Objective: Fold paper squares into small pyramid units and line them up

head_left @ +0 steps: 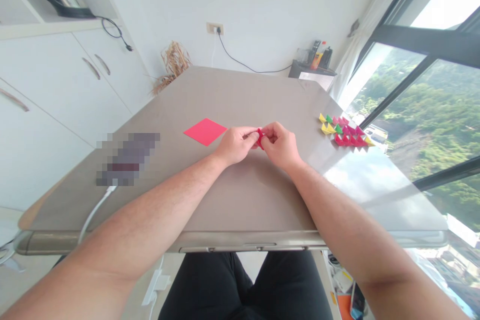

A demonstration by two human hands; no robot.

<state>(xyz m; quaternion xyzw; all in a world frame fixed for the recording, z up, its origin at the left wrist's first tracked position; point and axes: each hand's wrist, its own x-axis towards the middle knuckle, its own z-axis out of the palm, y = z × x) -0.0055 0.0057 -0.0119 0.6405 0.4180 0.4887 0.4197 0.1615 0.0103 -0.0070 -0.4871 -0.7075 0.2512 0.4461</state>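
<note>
A small folded piece of red paper (260,138) is pinched between my two hands above the middle of the table. My left hand (240,144) grips its left side with thumb and fingers closed. On the other side my right hand (279,144) holds it the same way, fingers curled in. Much of the folded paper is hidden by the fingertips, so its exact shape cannot be made out. A flat red paper sheet (205,132) lies just left of my left hand, one corner pointing toward it.
Several small folded paper boats (347,132) in yellow, green, pink and red stand in rows at the table's right side, by the window. A blurred-out device (127,160) with a white cable (93,210) lies at the left. The grey table (247,200) ends before my lap.
</note>
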